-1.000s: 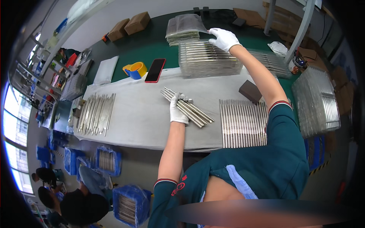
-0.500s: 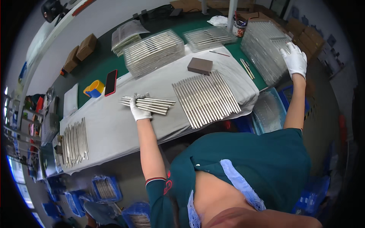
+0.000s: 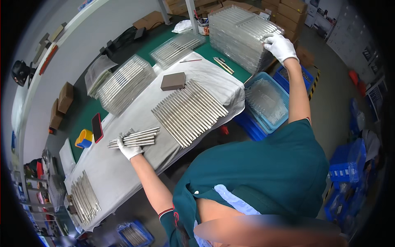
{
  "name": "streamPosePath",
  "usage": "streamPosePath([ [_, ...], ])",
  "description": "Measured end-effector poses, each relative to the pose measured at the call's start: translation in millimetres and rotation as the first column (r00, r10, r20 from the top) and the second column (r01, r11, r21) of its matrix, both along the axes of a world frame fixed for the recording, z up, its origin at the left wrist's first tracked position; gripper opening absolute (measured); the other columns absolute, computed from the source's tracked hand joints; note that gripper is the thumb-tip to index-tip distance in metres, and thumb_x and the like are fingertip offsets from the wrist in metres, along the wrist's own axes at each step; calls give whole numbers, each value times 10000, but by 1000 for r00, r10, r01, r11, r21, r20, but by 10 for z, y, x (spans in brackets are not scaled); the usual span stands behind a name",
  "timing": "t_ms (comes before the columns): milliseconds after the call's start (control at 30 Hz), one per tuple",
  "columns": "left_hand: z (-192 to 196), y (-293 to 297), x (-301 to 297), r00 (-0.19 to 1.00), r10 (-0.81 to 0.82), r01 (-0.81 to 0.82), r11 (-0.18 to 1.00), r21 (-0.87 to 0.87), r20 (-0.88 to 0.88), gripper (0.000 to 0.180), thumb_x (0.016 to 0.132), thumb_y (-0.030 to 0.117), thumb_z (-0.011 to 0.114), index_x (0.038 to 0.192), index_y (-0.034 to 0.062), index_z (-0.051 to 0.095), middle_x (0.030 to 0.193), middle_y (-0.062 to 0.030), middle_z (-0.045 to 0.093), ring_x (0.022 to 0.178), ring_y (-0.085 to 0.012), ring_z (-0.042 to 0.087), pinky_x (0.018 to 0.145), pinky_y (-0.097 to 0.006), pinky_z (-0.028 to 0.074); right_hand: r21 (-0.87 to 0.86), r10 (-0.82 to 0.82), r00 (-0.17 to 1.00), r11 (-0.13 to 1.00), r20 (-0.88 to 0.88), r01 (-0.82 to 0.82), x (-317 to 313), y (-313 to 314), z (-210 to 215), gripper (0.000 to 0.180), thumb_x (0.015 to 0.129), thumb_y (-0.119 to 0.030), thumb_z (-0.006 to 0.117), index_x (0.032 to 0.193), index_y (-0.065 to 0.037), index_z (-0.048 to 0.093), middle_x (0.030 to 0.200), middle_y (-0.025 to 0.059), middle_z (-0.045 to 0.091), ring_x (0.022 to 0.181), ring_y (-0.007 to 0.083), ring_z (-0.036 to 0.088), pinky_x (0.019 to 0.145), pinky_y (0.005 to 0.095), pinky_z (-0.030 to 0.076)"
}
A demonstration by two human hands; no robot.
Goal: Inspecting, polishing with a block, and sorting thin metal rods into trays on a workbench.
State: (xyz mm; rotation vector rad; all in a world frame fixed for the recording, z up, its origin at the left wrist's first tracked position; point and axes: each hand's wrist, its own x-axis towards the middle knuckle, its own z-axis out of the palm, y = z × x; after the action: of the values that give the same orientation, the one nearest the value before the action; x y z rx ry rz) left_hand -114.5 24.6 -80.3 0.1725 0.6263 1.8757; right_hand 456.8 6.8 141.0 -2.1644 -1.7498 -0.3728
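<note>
My left hand, in a white glove, is closed round a bundle of metal rods, held just over the cloth. Out to the right, my gloved right hand has its fingers bent at the top edge of a tall stack of clear plastic trays. Silver rods lie in the top tray beside those fingertips; what the fingers grip is hidden. Between my hands, a row of metal rods lies side by side on the grey cloth. A brown block touches or nearly touches its far end.
More rods lie at the table's left end. Farther back are a filled tray stack, a lower tray, a phone and a yellow-blue tape dispenser. A light blue bin stands below the table's right end.
The view has swung to the right, so the table sits farther left in the picture. My left hand still holds the rods; my right hand remains at the tray stack, its fingers now more bent.
</note>
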Motion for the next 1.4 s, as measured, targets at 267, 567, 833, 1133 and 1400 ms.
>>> streamPosePath([
  [267, 62, -33, 58, 999, -31, 31, 999, -24, 13, 149, 821, 214, 583, 901, 103, 524, 748, 0, 543, 731, -190, 537, 861, -533, 433, -128, -117, 991, 986, -69, 107, -84, 163, 110, 198, 739, -259, 632, 857, -106, 678, 983, 111, 645, 927, 285, 609, 791, 366, 488],
  [567, -14, 3, -7, 999, -36, 36, 999, 3, 17, 139, 823, 226, 582, 840, 104, 516, 730, -14, 541, 720, -191, 537, 837, -496, 456, 266, -146, 987, 950, -73, 161, 211, 293, 476, 358, 793, -414, 606, 1023, -142, 632, 973, 99, 664, 850, 246, 633, 782, 343, 476],
  [833, 85, -77, 71, 998, 20, -21, 1000, 15, 66, 162, 828, 229, 595, 883, 97, 518, 737, -60, 568, 714, -200, 566, 860, -487, 471, 609, 576, 732, 741, -362, -282, -382, 619, 642, 277, 892, -319, 574, 1013, -70, 590, 947, 40, 664, 769, 101, 636, 679, 225, 486],
  [1133, 140, -69, 152, 996, -13, 11, 1000, 22, 90, 135, 813, 183, 609, 884, 77, 566, 727, -45, 586, 690, -207, 584, 883, -486, 465, 320, 616, 361, 723, -700, -612, -2152, 2018, -75, 452, 907, -474, 454, 1108, -109, 627, 861, 30, 594, 755, 113, 490, 712, 271, 405],
  [1400, 216, -28, 255, 983, -62, 56, 998, 37, 171, 133, 839, 195, 592, 900, 95, 530, 717, -33, 536, 692, -190, 548, 866, -468, 471, -188, 425, 564, 657, -708, -730, -3118, 3180, -241, 516, 860, -497, 475, 1126, -77, 612, 1001, 78, 629, 823, 196, 578, 814, 348, 469],
])
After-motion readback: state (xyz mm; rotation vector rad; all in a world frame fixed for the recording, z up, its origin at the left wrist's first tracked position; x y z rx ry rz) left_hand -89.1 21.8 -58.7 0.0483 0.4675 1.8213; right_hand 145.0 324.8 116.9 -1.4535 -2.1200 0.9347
